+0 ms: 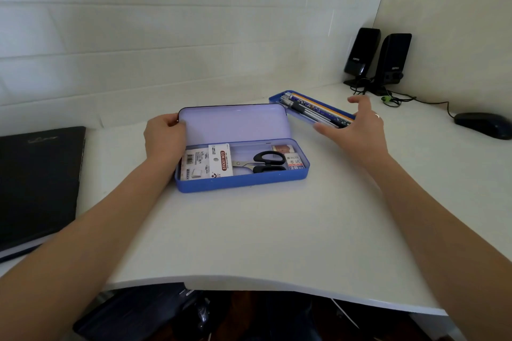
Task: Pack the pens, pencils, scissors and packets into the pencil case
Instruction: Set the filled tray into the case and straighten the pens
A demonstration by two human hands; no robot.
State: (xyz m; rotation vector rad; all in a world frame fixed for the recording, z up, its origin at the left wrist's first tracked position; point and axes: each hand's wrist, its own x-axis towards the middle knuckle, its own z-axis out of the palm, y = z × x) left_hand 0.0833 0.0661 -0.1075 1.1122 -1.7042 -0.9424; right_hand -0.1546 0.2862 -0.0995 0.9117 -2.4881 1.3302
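A blue pencil case (pixel 241 181) lies open on the white desk, its lid (pixel 235 124) standing up behind it. Inside lie a sticky-note packet (pixel 206 163), black-handled scissors (pixel 263 163) and small eraser packets (pixel 295 160). My left hand (pixel 163 135) holds the lid's left edge. A blue inner tray (pixel 313 111) with several pens and pencils sits on the desk to the right, behind the case. My right hand (pixel 357 124) hovers over the tray's near end, fingers spread and holding nothing.
A black notebook (pixel 38 183) lies at the left edge of the desk. Two black speakers (pixel 376 58) with cables stand in the back right corner, and a dark mouse (pixel 483 124) sits at the far right. The desk's curved front edge (pixel 249 285) is close to me.
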